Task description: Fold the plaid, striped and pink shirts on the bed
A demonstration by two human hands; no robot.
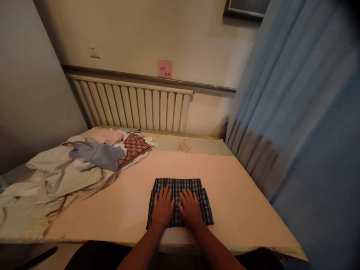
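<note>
A dark blue plaid cloth (177, 183), folded into a compact rectangle, lies flat near the front of the table. My left hand (163, 208) rests palm down on its left half, fingers stretched out and slightly apart. On the right half, my right hand (190, 209) is pressed flat in the same way, its fingers pointing away from me. A narrow strip of plaid shows between the two hands. What kind of garment the cloth is, if any, I cannot tell from its folded shape.
A heap of clothes (98, 153), striped, blue, pink and red-patterned, covers the table's left side. The pale pink tabletop sheet (233, 202) spreads around the cloth. A blue curtain (287, 123) hangs along the right edge. Behind stands a white radiator (135, 105).
</note>
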